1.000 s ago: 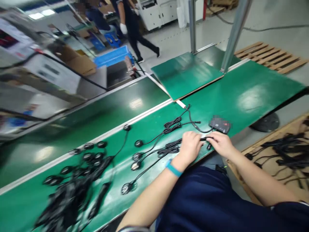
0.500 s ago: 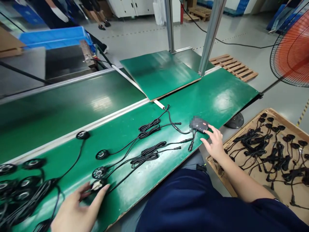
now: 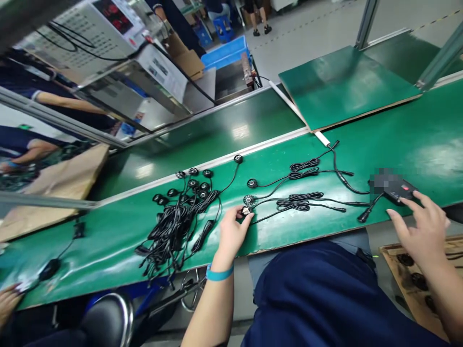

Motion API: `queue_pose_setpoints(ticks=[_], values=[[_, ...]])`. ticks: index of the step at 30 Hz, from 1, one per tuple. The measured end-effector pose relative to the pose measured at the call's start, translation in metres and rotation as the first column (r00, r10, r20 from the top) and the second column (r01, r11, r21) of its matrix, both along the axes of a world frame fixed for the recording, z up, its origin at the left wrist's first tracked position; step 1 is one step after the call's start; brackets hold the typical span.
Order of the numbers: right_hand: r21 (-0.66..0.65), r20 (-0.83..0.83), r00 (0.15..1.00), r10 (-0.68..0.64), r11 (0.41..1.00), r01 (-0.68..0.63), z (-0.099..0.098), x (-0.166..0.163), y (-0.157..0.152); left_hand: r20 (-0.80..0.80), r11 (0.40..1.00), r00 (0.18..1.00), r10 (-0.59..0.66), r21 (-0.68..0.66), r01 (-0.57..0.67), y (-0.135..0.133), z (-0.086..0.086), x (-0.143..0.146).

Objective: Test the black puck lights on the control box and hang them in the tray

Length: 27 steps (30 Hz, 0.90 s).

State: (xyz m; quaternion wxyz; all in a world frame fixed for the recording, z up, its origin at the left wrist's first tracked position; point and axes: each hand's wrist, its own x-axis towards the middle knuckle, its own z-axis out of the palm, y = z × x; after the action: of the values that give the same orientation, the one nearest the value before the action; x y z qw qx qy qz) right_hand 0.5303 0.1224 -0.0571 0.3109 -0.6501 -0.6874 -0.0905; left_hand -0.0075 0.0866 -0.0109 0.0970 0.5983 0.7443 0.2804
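Note:
My left hand, with a teal wristband, pinches a small round black cable end between thumb and fingers; a pale patch shows on its face. Just above it lies another round black cable end with a ringed face. Bundled black cables run right from these ends across the green tabletop. Over at the right, my right hand has its fingers apart, fingertips at the near edge of a flat black box with a red switch. A short black connector lead hangs off the box.
A heap of black cables with round ends lies left of my left hand. Behind are a raised green board and a metal-edged belt. A stool and a co-worker's hand are at lower left; a wooden-edged tray sits lower right.
My view has swung left, bringing the cable heap, stool and co-workers into sight, while the fan has left the picture. My left hand still pinches the round end; my right stays by the box.

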Motion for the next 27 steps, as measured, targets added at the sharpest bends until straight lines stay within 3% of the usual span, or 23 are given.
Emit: queue_pose_setpoints(ticks=[8, 19, 27], values=[[0.077, 0.009, 1.000, -0.011, 0.997, 0.010, -0.003, -0.003, -0.002, 0.027, 1.000, 1.000, 0.006, -0.007, -0.006, -0.001, 0.002, 0.002], [0.069, -0.004, 1.000, 0.025, 0.997, -0.024, 0.000, 0.002, 0.001, 0.020, 1.000, 0.999, -0.030, 0.006, 0.030, -0.005, 0.002, 0.001], [-0.002, 0.004, 0.995, -0.097, 0.995, 0.097, 0.022, -0.021, -0.001, -0.015, 0.998, 0.998, -0.057, -0.001, 0.057, -0.005, 0.007, 0.005]])
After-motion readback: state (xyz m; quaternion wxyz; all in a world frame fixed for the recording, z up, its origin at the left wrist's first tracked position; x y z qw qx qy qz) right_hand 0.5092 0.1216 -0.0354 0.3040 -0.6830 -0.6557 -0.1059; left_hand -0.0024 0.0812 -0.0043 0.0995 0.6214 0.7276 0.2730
